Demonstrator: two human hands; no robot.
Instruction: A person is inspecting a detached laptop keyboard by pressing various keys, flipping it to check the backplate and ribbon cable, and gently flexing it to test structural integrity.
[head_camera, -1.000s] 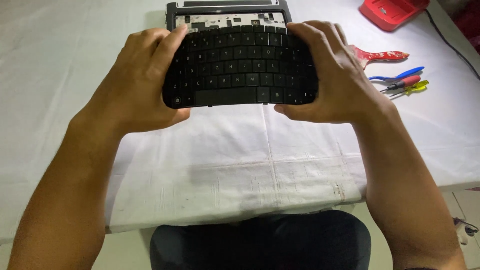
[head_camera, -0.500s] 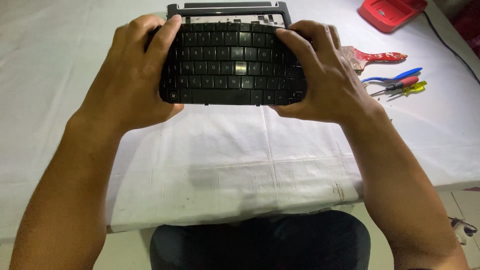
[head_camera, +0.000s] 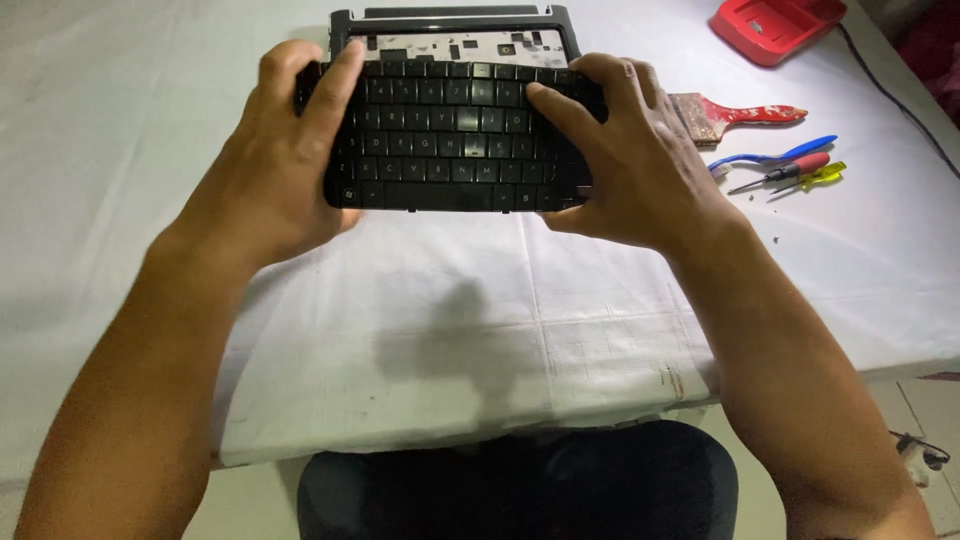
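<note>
- I find the black keyboard (head_camera: 455, 140) held up off the white cloth-covered table (head_camera: 420, 310), key side up, lying level between the two hands, its shadow falling on the cloth below.
- My left hand (head_camera: 275, 165) is closed around the keyboard's left end: fingers laid over the upper left keys, thumb not visible.
- My right hand (head_camera: 630, 165) is clamped on the right end in the same way, index finger stretched across the top rows of keys.
- The keyboard's far edge sits just in front of the laptop base (head_camera: 455, 30), a dark frame whose keyboard bay lies open and pale. I cannot tell whether the two are touching.
- Right of the hands, on the table: a paintbrush (head_camera: 735, 112) with a red handle, then a blue tool (head_camera: 775, 157), a red-handled screwdriver (head_camera: 785, 172) and a yellow-handled one (head_camera: 818, 178), close together.
- A red tray (head_camera: 778, 25) stands at the far right corner, well apart from the keyboard.
</note>
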